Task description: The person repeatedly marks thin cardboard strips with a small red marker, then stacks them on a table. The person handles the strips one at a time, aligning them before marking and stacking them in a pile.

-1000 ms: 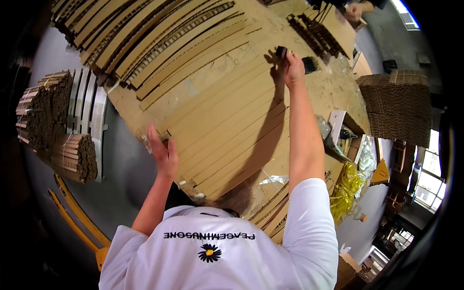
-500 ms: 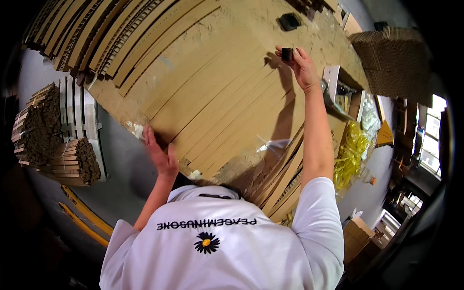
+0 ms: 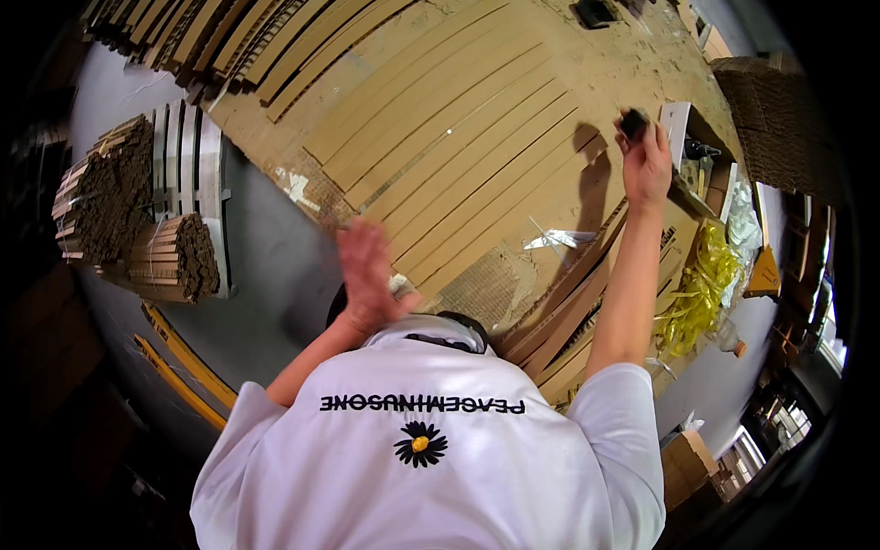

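Several flat brown cardboard strips (image 3: 458, 151) lie side by side on the worktable, with narrow gaps between them. My right hand (image 3: 648, 170) is raised over their right end, its fingers closed round a small black block (image 3: 632, 124). Motion blurs the block, and its underside is hidden. My left hand (image 3: 365, 270) is at the strips' near left end, fingers stretched out and slightly blurred, with nothing in it. A small black open tray (image 3: 594, 13) sits at the far edge of the view.
More strips (image 3: 307, 50) stand in rows at the far left; others (image 3: 582, 316) lie near right. A white-sided box (image 3: 676, 128) and tangled yellow strapping (image 3: 701, 293) are on the right. Left of the table, bundled strips (image 3: 119, 192) rest by a pale slatted pallet (image 3: 188, 165).
My right hand has moved right with the black block. My left hand has drawn back from the strips' near edge, and the whole view has shifted.
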Demonstrator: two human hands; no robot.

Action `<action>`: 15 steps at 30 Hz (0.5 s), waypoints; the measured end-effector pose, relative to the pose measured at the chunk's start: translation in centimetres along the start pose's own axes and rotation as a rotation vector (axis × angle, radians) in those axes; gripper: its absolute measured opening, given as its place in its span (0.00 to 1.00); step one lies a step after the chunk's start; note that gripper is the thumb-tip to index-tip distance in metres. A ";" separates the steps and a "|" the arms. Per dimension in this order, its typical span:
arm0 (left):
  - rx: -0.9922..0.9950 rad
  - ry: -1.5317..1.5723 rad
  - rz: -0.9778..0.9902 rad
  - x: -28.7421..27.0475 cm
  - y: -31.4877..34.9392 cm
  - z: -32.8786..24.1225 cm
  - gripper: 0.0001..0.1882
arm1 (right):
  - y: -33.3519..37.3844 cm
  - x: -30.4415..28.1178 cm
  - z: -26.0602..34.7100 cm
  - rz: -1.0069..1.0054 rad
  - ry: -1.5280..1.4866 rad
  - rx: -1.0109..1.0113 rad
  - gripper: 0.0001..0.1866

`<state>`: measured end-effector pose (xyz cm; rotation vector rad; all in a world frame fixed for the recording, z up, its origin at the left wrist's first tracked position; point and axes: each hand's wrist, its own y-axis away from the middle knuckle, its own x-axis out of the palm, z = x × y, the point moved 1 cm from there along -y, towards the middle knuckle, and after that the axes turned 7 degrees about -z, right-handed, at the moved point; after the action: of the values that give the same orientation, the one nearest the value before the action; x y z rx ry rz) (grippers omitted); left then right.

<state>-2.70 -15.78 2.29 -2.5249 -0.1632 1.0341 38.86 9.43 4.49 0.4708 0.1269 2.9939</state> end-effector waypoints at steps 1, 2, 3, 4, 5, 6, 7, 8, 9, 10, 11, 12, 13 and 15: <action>0.044 -0.001 0.161 0.0 0.1 -1.5 0.38 | 2.2 0.5 -0.6 -0.087 -0.120 0.032 0.12; 0.100 -0.032 0.209 0.6 0.4 -1.9 0.38 | 4.3 0.4 -1.2 -0.071 -0.261 0.092 0.11; 0.155 -0.075 0.255 1.3 0.6 -1.6 0.38 | 6.3 1.7 -2.0 -0.079 -0.259 0.086 0.10; 0.214 -0.101 0.300 1.9 0.5 -1.5 0.37 | 7.8 0.8 -3.5 -0.132 -0.191 0.136 0.10; 0.118 -0.120 0.337 1.7 0.4 -1.1 0.38 | 9.5 3.1 -4.1 -0.151 -0.178 0.180 0.10; 0.109 -0.139 0.329 1.6 0.1 -0.8 0.38 | 10.9 3.7 -4.5 -0.189 -0.136 0.224 0.10; 0.096 -0.157 0.325 1.4 0.0 -0.5 0.38 | 11.8 3.9 -5.1 -0.185 -0.136 0.218 0.10; 0.077 -0.180 0.318 1.1 0.0 -0.3 0.38 | 12.4 4.0 -5.9 -0.175 -0.138 0.218 0.10; 0.099 -0.154 0.323 0.9 -0.4 -0.2 0.41 | 13.0 3.8 -6.4 -0.188 -0.152 0.210 0.09; 0.068 -0.115 0.327 0.6 -0.6 -0.4 0.41 | 13.5 3.6 -6.9 -0.199 -0.166 0.203 0.09; 0.039 -0.087 0.327 0.2 -1.0 -0.2 0.41 | 13.5 3.9 -7.2 -0.203 -0.189 0.194 0.09; 0.012 -0.055 0.327 -0.3 -2.1 -0.3 0.41 | 13.8 4.4 -6.9 -0.194 -0.185 0.204 0.09; -0.155 -0.164 0.365 -1.0 -3.2 -0.2 0.43 | 14.4 4.8 -6.6 -0.186 -0.180 0.214 0.09; -0.212 -0.106 -0.003 -0.2 -3.7 2.8 0.43 | 15.2 5.3 -6.2 -0.194 -0.162 0.241 0.10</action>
<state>-4.68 -11.58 2.13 -2.6555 -0.3226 1.2076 30.46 -5.39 1.73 0.6798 0.4926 2.7488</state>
